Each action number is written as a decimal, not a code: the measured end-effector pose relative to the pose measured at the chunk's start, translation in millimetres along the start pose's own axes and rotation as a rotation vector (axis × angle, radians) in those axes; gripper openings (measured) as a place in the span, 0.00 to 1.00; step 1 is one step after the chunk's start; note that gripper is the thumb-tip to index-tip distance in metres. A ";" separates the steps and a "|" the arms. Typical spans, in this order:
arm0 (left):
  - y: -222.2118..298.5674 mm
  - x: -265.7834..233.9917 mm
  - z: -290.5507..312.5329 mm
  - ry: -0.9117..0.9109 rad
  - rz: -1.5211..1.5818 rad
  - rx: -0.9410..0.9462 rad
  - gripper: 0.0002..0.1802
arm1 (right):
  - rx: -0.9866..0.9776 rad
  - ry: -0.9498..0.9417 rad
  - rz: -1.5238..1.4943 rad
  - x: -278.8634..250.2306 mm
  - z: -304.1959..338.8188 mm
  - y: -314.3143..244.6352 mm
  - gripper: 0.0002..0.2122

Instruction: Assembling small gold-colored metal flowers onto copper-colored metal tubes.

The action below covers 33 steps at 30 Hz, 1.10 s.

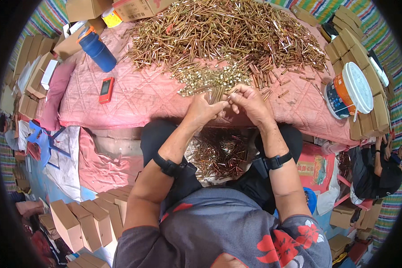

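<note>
Over the near edge of a pink quilted cover, my left hand (204, 109) is closed around a small bunch of thin brass-coloured tubes (216, 94). My right hand (249, 103) meets it from the right, thumb and fingers pinched close to the bunch; what lies in the pinch is too small to make out. Just beyond both hands spreads a patch of small pale gold and silver pieces (228, 73). Behind that rises a wide heap of slim brass and reddish-brown tubes (228, 31). More dark tubes (223, 154) lie in a pile below, between my knees.
At left on the pink cover (138, 105) are a blue bottle (98, 52) and a red handheld device (106, 90). A white-lidded bucket (348, 91) stands at right beside stacked cardboard boxes (373, 114). More boxes (82, 223) and a blue stool (47, 145) are lower left. Another person (379, 172) is at far right.
</note>
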<state>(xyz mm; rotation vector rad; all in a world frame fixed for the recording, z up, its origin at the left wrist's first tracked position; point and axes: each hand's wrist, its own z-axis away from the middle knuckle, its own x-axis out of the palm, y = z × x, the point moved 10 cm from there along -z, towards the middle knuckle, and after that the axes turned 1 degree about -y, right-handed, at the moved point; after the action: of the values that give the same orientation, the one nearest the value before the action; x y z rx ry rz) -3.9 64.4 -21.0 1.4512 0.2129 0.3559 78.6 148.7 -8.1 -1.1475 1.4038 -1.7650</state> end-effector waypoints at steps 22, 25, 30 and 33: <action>-9.4 -17.2 6.8 0.083 0.454 -0.101 0.10 | -0.350 0.337 1.278 -4.4 7.6 -33.0 0.06; -11.0 -15.0 5.7 0.071 0.453 -0.102 0.10 | -0.463 0.315 1.214 -6.4 9.4 -37.7 0.05; -12.5 -15.1 7.2 0.063 0.381 -0.085 0.10 | -0.078 0.288 0.385 -22.6 6.5 -18.5 0.05; -4.4 -5.5 8.2 -0.006 0.337 -0.072 0.11 | -0.113 0.252 0.142 -27.4 6.1 -13.6 0.06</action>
<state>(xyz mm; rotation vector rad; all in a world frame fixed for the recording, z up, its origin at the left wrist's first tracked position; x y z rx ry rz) -5.6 54.4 -24.8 1.4162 -0.0518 0.6260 97.0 173.1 -1.6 -0.8789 1.7084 -1.7943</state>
